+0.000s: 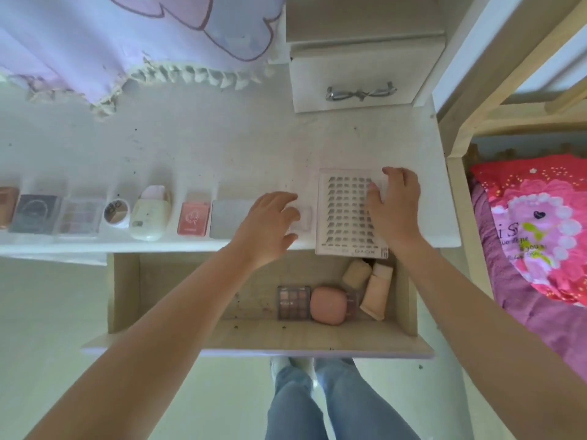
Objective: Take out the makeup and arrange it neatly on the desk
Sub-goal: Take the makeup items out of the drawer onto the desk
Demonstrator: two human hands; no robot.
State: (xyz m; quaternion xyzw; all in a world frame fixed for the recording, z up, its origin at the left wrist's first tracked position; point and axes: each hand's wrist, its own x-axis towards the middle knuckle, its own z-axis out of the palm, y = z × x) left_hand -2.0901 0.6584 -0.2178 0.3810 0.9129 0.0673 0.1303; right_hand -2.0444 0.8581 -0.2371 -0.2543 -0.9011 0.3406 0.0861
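Note:
A row of makeup lines the front of the white desk (222, 147): a dark palette (33, 214), a clear eyeshadow palette (79, 217), a round compact (116, 212), a cream bottle (149, 217), a pink box (194, 218) and a grey case (230, 217). My left hand (270, 227) holds a small clear box (303, 217) at the row's right end. My right hand (394, 201) rests on the right edge of a false-lash tray (346, 214), its fingers curled over that edge. In the open drawer (190, 296) lie an eyeshadow palette (293, 302), a pink compact (327, 304) and two beige tubes (374, 292).
A small white drawer box (352, 81) with a silver bow handle stands at the desk's back right. A lilac tasselled cloth (127, 42) hangs over the back left. A wooden bed frame (457, 185) with pink bedding is right of the desk.

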